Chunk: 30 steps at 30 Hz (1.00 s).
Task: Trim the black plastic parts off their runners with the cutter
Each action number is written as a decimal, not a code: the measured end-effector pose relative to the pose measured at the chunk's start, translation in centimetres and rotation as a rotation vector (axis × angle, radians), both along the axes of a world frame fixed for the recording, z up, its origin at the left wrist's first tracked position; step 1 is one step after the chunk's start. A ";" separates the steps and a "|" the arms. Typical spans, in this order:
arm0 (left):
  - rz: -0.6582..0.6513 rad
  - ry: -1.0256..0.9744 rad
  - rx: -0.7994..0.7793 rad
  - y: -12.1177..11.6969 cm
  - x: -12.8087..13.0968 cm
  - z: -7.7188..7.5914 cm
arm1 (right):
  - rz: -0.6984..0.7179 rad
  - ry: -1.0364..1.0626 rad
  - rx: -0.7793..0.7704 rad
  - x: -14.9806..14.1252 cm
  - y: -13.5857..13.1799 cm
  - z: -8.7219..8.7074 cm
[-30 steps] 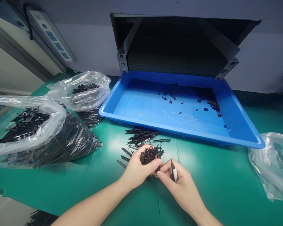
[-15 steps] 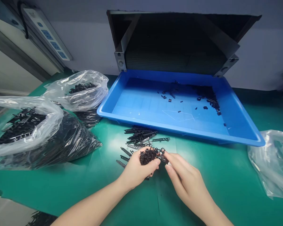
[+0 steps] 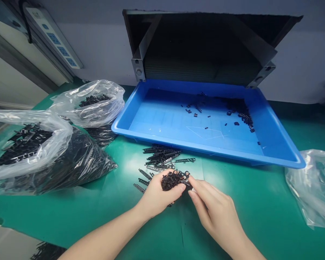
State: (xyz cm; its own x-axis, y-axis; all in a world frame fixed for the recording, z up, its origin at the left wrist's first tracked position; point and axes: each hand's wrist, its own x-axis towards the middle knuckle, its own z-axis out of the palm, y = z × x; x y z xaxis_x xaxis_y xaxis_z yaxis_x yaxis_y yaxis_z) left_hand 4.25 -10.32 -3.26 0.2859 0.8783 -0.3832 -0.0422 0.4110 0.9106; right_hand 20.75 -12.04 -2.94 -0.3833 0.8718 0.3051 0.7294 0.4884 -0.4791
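Observation:
My left hand (image 3: 158,193) is cupped around a clump of black plastic pieces (image 3: 173,180), with several small rings and links showing above the fingers. My right hand (image 3: 213,206) is pinched against the clump's right side. A sliver of a white-and-black hand tool (image 3: 192,189) shows at its fingertips, mostly hidden by the fingers. Just beyond my hands, loose black plastic strips (image 3: 159,157) lie on the green mat (image 3: 260,202). A few more strips lie beside my left hand.
A blue plastic tray (image 3: 206,151) holds scattered small black pieces (image 3: 241,115). Behind it is a dark rectangular opening (image 3: 200,47). Plastic bags of black parts (image 3: 56,162) (image 3: 97,108) sit at left, a clear bag (image 3: 311,187) at right, and a power strip (image 3: 54,41) at upper left.
My right hand has moved up and left to the clump, and the white-and-black tool, plainly visible a second ago, is now almost hidden. My left hand has barely moved.

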 end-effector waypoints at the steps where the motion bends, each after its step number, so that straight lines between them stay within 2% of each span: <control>1: 0.000 0.006 0.000 0.0 0.0 0.0 | -0.003 -0.002 -0.003 0.0 0.0 0.0; 6: 0.009 0.018 0.011 0.1 0.3 0.2 | -0.015 0.011 -0.019 -0.2 -0.1 0.1; 12: 0.096 0.082 0.082 -0.2 0.8 0.6 | -0.045 0.053 -0.095 -0.4 -0.5 0.0; 19: 0.121 0.095 0.044 0.0 0.4 0.8 | -0.016 0.103 -0.092 -0.5 -0.6 -0.1; 30: 0.025 0.040 -0.001 -0.2 0.4 0.4 | -0.007 0.086 -0.091 0.1 -0.2 -0.1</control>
State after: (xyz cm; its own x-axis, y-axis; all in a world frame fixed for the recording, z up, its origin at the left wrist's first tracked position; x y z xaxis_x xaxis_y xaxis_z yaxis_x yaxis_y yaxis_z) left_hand 4.68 -10.53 -2.83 0.2487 0.8844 -0.3949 -0.0160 0.4114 0.9113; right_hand 20.86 -12.22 -3.00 -0.3527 0.9001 0.2558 0.6868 0.4346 -0.5826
